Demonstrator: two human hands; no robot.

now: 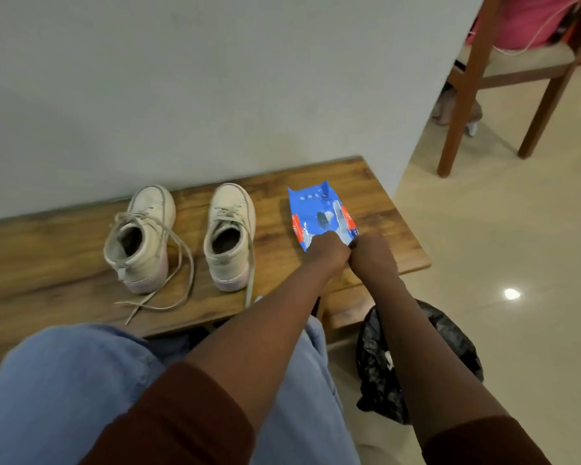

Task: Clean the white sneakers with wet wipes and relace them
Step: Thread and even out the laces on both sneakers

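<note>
Two off-white high-top sneakers stand side by side on a low wooden bench (64, 263), heels toward me. The left sneaker (141, 236) has loose laces trailing over the bench's front edge. The right sneaker (230, 234) is laced loosely too. To their right lies a blue wet wipes pack (319, 213) with red side panels. My left hand (326, 251) grips the pack's near edge. My right hand (371, 253) pinches the same near edge at its right corner, touching my left hand.
A grey wall rises right behind the bench. A black plastic bag (383, 364) sits on the tiled floor under my right forearm. A wooden chair (503, 72) with pink cloth stands at the far right. My jeans-clad knees fill the foreground.
</note>
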